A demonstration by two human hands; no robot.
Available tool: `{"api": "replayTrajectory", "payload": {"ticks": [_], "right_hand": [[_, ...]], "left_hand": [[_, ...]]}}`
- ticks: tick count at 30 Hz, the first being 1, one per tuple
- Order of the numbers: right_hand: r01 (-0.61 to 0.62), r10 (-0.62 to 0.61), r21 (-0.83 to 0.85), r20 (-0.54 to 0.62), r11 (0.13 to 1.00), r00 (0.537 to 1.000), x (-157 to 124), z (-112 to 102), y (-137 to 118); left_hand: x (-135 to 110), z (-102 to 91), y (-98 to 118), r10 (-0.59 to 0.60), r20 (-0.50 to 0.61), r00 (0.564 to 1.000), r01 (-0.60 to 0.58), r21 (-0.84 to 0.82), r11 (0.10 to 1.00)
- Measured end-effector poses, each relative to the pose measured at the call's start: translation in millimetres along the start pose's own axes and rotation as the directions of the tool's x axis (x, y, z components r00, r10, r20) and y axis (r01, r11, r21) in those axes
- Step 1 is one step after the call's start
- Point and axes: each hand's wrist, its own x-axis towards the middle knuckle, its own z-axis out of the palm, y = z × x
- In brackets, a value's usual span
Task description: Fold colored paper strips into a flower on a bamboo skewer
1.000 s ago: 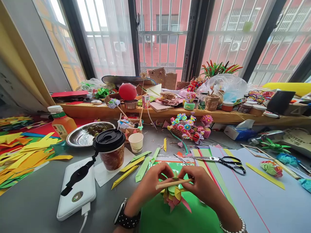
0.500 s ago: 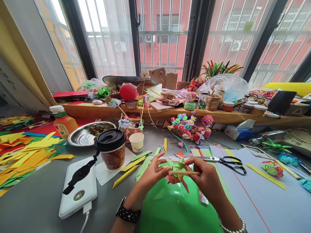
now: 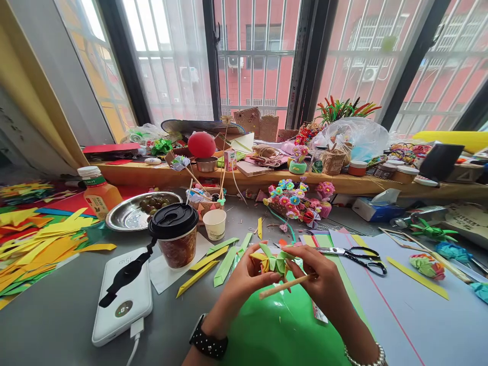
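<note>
A folded paper flower [image 3: 273, 261], with green and yellow petals, is held between my two hands over a glossy green surface [image 3: 274, 325]. My left hand [image 3: 247, 277] closes on its left side, thumb underneath and fingers behind. With thumb and fingertips, my right hand [image 3: 322, 277] grips its right side. A thin wooden stick [image 3: 284, 286] is also tucked in my right hand and points out to the left, below the flower. The flower's underside is mostly hidden by my fingers.
Scissors [image 3: 362, 258] lie to the right on white paper [image 3: 392, 305]. Folded green and yellow strips [image 3: 226, 265] are left of my hands. Beyond them stand a lidded coffee cup [image 3: 177, 244], a paper cup [image 3: 214, 224] and a white power bank [image 3: 124, 300].
The flower has turned so its green and yellow petals face me, and the pink parts are now hidden. My left hand has closed in, and the stick's left end has dropped.
</note>
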Motion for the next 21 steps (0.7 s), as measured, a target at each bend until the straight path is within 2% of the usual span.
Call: {"api": "replayTrajectory", "payload": {"ticks": [5,11,16,21], "right_hand": [[0.016,-0.017,-0.023,-0.032,1.000,0.999,-0.5,1.8,3.8],[0.063,-0.069,-0.099,-0.059,0.993,0.996,-1.5,4.4,6.8],[0.012,-0.011,-0.053,0.020,0.999,1.000,-0.6,2.6,6.9],[0.040,-0.041,0.011,0.065,0.999,0.997,1.2,1.5,11.9]], "left_hand": [[-4.1,6.5,3.1,0.031,-0.012,0.999,-0.031,0.002,1.000],[-4.3,9.9,0.2,0.084,0.035,0.996,-0.084,-0.015,0.996],[-7.0,6.5,0.9,0.105,0.058,0.993,-0.114,0.169,0.979],[-11.6,10.1,6.4,0.115,0.019,0.993,-0.113,0.369,0.923]]}}
